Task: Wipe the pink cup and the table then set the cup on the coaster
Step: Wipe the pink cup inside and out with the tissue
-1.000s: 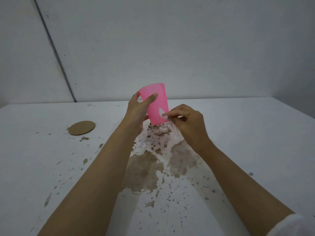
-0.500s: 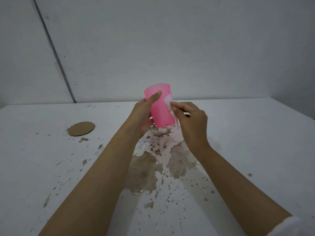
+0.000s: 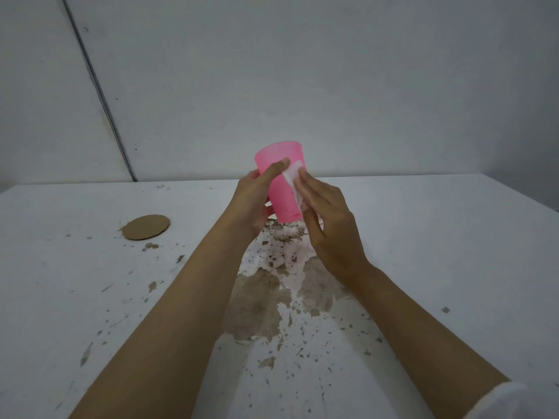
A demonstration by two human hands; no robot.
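Held above the stained table (image 3: 453, 237) by left hand (image 3: 252, 204), cup (image 3: 279, 176) seems light, stiff, maybe slippery (best gripped around wall), right hand (image 3: 328, 216) pressing tissue (image 3: 292, 173) on it.
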